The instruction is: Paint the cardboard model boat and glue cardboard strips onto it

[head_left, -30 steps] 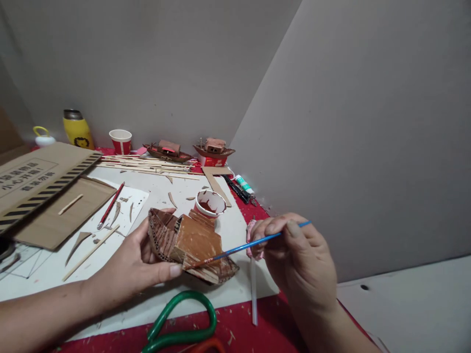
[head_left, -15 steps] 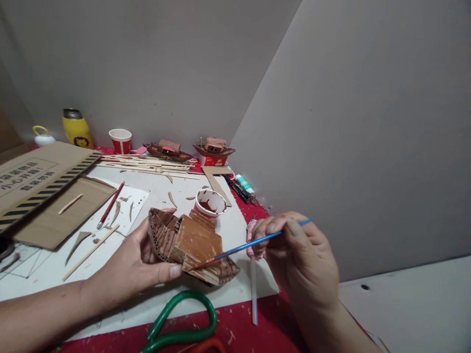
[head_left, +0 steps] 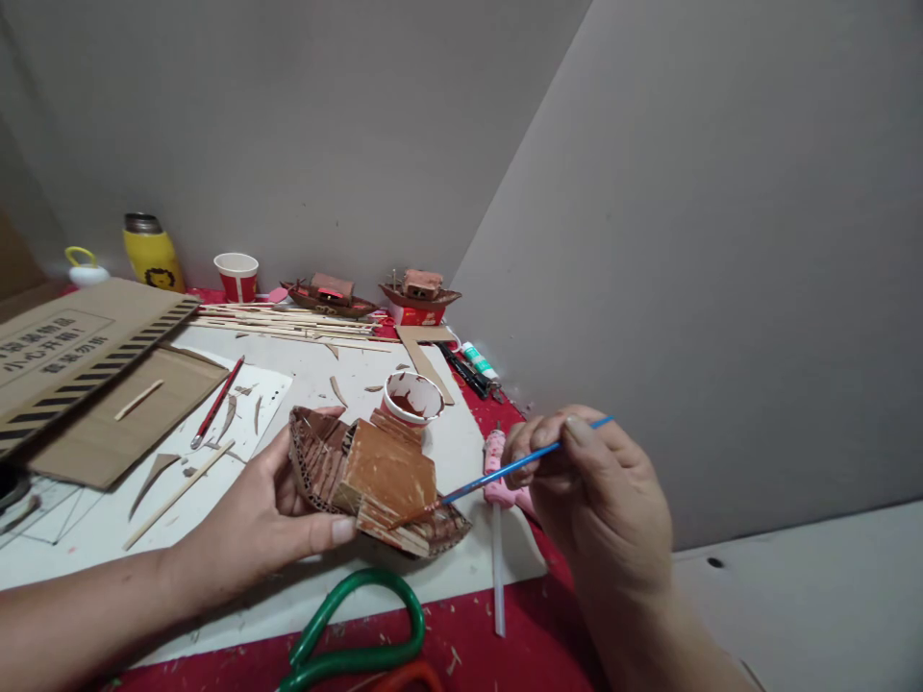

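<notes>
My left hand [head_left: 270, 524] grips the left end of a small brown cardboard boat [head_left: 389, 471], thumb along its near side. The boat is tilted, its flat-topped cabin facing me, with ridged strips at the ends. A thin blue paintbrush [head_left: 505, 468] is pinched in my right hand [head_left: 591, 481], and its reddish-brown tip touches the near edge of the cabin roof. Just behind the boat stands a paper cup [head_left: 413, 396] with brown paint inside.
Green-handled scissors [head_left: 361, 658] lie at the front edge, and a pink glue gun [head_left: 499, 471] lies beside my right hand. Behind are wooden sticks [head_left: 288, 322], two finished-looking boats [head_left: 332, 293], a red cup [head_left: 236, 279] and a yellow bottle [head_left: 151, 255]. Cardboard [head_left: 87, 336] lies left.
My right hand and the brush have moved slightly right, and the brush tip has slid right along the cabin's near edge. The boat is almost unmoved in my left hand.
</notes>
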`<move>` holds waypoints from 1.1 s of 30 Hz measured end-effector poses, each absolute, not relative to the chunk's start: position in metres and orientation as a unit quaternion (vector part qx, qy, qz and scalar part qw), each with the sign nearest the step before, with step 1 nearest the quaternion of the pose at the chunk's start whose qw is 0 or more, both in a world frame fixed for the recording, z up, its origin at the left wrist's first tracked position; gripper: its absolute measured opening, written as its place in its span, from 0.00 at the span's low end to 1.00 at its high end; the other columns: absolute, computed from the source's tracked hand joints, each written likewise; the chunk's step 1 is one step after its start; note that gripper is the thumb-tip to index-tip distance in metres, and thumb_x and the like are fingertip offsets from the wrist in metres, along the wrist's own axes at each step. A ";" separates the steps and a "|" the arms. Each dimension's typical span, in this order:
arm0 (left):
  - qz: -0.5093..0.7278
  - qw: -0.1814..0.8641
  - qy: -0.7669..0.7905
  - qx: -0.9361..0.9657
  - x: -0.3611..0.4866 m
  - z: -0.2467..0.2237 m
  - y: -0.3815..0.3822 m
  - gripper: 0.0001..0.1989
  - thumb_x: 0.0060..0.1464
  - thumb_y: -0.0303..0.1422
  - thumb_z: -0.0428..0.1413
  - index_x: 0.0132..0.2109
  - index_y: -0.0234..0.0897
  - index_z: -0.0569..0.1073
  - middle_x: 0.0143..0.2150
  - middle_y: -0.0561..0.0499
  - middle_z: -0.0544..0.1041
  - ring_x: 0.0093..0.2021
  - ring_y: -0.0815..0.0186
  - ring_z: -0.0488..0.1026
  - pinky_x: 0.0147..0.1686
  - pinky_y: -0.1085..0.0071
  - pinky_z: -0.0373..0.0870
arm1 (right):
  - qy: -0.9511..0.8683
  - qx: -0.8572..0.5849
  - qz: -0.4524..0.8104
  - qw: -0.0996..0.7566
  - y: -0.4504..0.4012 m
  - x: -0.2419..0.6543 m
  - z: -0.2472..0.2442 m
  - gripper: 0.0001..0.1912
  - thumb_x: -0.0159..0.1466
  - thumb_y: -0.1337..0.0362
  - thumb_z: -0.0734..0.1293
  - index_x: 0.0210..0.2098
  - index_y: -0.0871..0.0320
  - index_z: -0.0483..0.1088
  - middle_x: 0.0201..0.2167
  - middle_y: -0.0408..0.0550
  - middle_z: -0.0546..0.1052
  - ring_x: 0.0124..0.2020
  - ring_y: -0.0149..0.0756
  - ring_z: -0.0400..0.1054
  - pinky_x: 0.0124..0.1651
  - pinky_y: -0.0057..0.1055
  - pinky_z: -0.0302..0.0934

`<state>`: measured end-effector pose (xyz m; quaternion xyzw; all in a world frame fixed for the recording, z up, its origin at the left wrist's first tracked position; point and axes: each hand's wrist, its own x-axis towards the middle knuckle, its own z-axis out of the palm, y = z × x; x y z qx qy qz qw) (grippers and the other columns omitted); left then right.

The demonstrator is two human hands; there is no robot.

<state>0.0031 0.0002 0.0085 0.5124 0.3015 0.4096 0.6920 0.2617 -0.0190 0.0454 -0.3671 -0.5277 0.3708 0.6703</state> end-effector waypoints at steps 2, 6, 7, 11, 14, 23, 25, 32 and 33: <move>0.415 0.686 0.301 0.516 0.003 0.009 0.000 0.44 0.45 0.35 0.70 0.65 0.38 0.59 0.62 0.35 0.74 0.60 0.47 0.73 0.57 0.60 0.73 | -0.527 -0.371 0.375 0.667 -0.018 0.262 0.045 0.12 0.64 0.56 0.71 0.27 0.55 0.75 0.20 0.42 0.71 0.24 0.32 0.68 0.20 0.24 0.60; 0.423 0.675 0.302 0.523 0.001 0.006 0.000 0.47 0.45 0.35 0.71 0.68 0.40 0.57 0.64 0.36 0.71 0.62 0.47 0.71 0.59 0.59 0.71 | -0.543 -0.365 0.376 0.656 -0.017 0.264 0.046 0.13 0.65 0.58 0.70 0.26 0.55 0.75 0.18 0.42 0.71 0.22 0.32 0.67 0.25 0.28 0.64; 0.423 0.675 0.302 0.524 0.001 0.005 0.000 0.48 0.45 0.36 0.71 0.68 0.40 0.56 0.65 0.36 0.70 0.62 0.47 0.71 0.59 0.58 0.71 | -0.547 -0.359 0.373 0.658 -0.017 0.265 0.046 0.13 0.65 0.58 0.70 0.26 0.56 0.75 0.17 0.41 0.71 0.21 0.31 0.66 0.26 0.28 0.65; 0.417 0.680 0.302 0.522 0.000 0.002 -0.001 0.49 0.45 0.36 0.70 0.70 0.42 0.54 0.64 0.37 0.71 0.62 0.47 0.71 0.59 0.57 0.71 | -0.536 -0.355 0.364 0.674 -0.017 0.263 0.047 0.13 0.65 0.56 0.70 0.26 0.55 0.75 0.18 0.40 0.69 0.22 0.30 0.66 0.25 0.27 0.65; 0.418 0.680 0.302 0.521 0.000 0.002 -0.001 0.50 0.45 0.36 0.70 0.70 0.42 0.53 0.63 0.36 0.72 0.61 0.46 0.72 0.59 0.56 0.71 | -0.535 -0.371 0.357 0.670 -0.018 0.263 0.046 0.13 0.64 0.54 0.71 0.27 0.54 0.76 0.20 0.41 0.71 0.24 0.32 0.67 0.26 0.28 0.66; 0.420 0.672 0.306 0.528 0.001 0.005 -0.001 0.43 0.45 0.36 0.70 0.66 0.39 0.60 0.63 0.36 0.72 0.61 0.46 0.71 0.59 0.58 0.71 | -0.541 -0.360 0.363 0.668 -0.014 0.268 0.047 0.14 0.65 0.58 0.69 0.25 0.56 0.74 0.19 0.42 0.71 0.21 0.30 0.65 0.25 0.28 0.63; 0.423 0.667 0.308 0.531 0.001 0.005 0.000 0.43 0.45 0.36 0.70 0.65 0.39 0.61 0.64 0.37 0.71 0.62 0.46 0.71 0.59 0.58 0.71 | -0.535 -0.359 0.358 0.676 -0.015 0.266 0.048 0.13 0.65 0.57 0.70 0.26 0.55 0.74 0.19 0.41 0.71 0.21 0.30 0.65 0.24 0.27 0.63; 0.424 0.668 0.307 0.529 0.001 0.005 0.001 0.42 0.45 0.36 0.70 0.64 0.39 0.62 0.63 0.36 0.72 0.62 0.45 0.71 0.59 0.56 0.71 | -0.541 -0.370 0.367 0.660 -0.016 0.264 0.046 0.13 0.65 0.55 0.70 0.27 0.54 0.75 0.19 0.42 0.71 0.23 0.32 0.67 0.25 0.28 0.64; 0.426 0.667 0.307 0.529 0.001 0.005 0.001 0.41 0.45 0.36 0.70 0.64 0.39 0.63 0.63 0.36 0.72 0.62 0.45 0.71 0.59 0.56 0.71 | -0.545 -0.369 0.370 0.656 -0.016 0.265 0.047 0.13 0.65 0.56 0.70 0.27 0.55 0.75 0.18 0.42 0.71 0.23 0.32 0.67 0.25 0.28 0.64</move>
